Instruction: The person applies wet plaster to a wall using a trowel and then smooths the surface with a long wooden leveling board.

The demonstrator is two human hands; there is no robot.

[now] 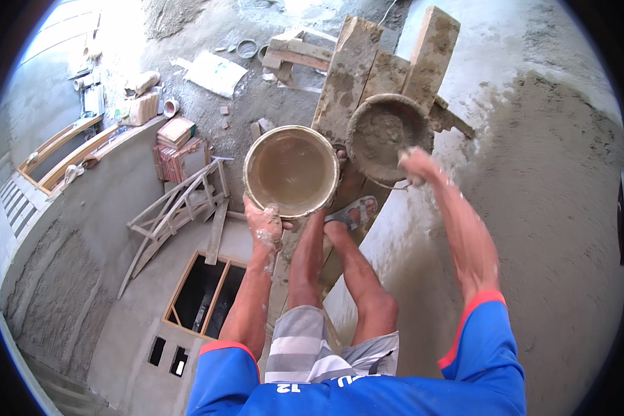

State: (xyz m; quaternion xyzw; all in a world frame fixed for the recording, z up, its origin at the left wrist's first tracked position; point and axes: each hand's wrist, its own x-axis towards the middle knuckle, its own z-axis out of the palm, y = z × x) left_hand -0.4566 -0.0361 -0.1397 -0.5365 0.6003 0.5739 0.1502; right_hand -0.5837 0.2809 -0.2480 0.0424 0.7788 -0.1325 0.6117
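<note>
My left hand (pixel 265 225) is closed on the lower rim of a round bucket (pixel 249 158) and holds it up in front of my knees. Murky brown water (pixel 291 170) fills much of it. My right hand (pixel 419 166) is curled at the right edge of a dark bucket (pixel 354 139) with wet grey mortar (pixel 385 132) inside. What its fingers grip is too blurred to tell. That bucket rests on rough wooden planks (pixel 350 76), and its thin wire handle (pixel 393 186) hangs at the near side.
I stand on a narrow plank platform; one sandalled foot (pixel 353 212) shows. Wet plaster (pixel 534 208) covers the wall at the right. Down at the left are a wooden frame (pixel 180 204), stacked red tiles (pixel 177 156), a white sack (pixel 215 73) and a framed opening (pixel 204 295).
</note>
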